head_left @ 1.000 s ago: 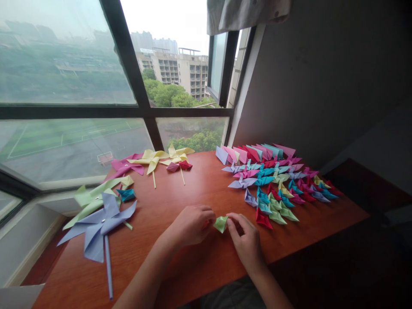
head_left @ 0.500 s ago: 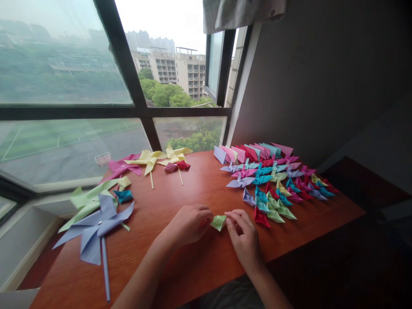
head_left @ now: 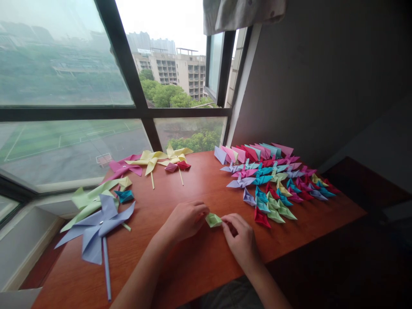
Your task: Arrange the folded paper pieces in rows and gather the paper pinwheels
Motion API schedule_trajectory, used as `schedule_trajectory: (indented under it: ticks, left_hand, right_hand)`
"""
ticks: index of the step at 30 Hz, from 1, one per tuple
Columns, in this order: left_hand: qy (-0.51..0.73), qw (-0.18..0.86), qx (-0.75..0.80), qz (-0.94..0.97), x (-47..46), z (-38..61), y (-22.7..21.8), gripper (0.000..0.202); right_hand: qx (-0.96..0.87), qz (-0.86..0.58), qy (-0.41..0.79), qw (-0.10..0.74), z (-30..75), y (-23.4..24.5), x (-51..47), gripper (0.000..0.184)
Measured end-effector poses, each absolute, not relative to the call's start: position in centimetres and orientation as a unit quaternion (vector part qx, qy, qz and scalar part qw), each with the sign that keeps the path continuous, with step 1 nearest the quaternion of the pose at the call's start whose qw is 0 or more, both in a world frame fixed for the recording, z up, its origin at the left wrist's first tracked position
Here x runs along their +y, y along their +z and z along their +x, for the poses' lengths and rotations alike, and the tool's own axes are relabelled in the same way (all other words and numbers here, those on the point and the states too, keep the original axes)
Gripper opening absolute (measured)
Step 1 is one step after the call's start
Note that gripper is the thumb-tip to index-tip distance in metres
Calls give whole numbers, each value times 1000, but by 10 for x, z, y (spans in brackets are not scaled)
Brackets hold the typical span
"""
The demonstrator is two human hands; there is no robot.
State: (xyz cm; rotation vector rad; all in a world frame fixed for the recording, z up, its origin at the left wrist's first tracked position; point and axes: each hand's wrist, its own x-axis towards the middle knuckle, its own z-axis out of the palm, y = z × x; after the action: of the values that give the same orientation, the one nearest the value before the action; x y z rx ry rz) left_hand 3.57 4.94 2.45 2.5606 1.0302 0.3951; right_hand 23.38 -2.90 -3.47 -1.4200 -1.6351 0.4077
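Right here at the near side of the reddish-brown table (head_left: 180, 274), both bare hands are on one thing: a small light green paper boat (head_left: 213, 220), held between them just above or on the wood, hard to tell which. The right hand (head_left: 240, 238) has thumb and forefinger pinched on the boat's right tip, other fingers curled in; the left hand (head_left: 187, 219) has its fingers bent together at the left tip, the exact thumb grip hidden. Over on the near left, a big lilac pinwheel (head_left: 98, 227) lies with its stick toward us, overlapping a pale green pinwheel (head_left: 88, 201), and a blue boat (head_left: 124, 196) sits just beside them. Across on the right, a red boat (head_left: 262, 218) leads a tight crowd of colourful boats, with more green ones (head_left: 275, 211) right next to it. Farther back come folded birds (head_left: 240, 182) in lilac, pink and blue, and behind those a far row of folded paper pieces (head_left: 220, 155). Far left, a magenta pinwheel (head_left: 124, 166) and two yellow pinwheels (head_left: 149, 159) line up by the window (head_left: 151, 112), with two small reddish boats (head_left: 183, 165) near them, and beyond the glass, pale buildings (head_left: 188, 73) above green trees (head_left: 165, 95).
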Motion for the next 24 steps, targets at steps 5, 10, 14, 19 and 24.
schedule_trajectory:
  ticks: [5,10,14,19,24]
  left_hand:
    - [151,170,371,900,51,34,25,16]
    - [158,165,380,896,53,32,23,16]
    - [175,179,382,890,53,32,24,15]
    - [233,266,343,870,50,32,27,26]
    - [270,260,365,852,51,30,24,25]
  right_hand:
    - [-661,-577,157,453,234,-34,-29,16]
    - [-656,-583,150,455,234,-34,-29,16]
    - [-652,-584,139,464,234,-32,-30,17]
    - [-662,-581,84,466,232,-30,-33,17]
    - [-676,-578,-1,457,255,-18,-44,15]
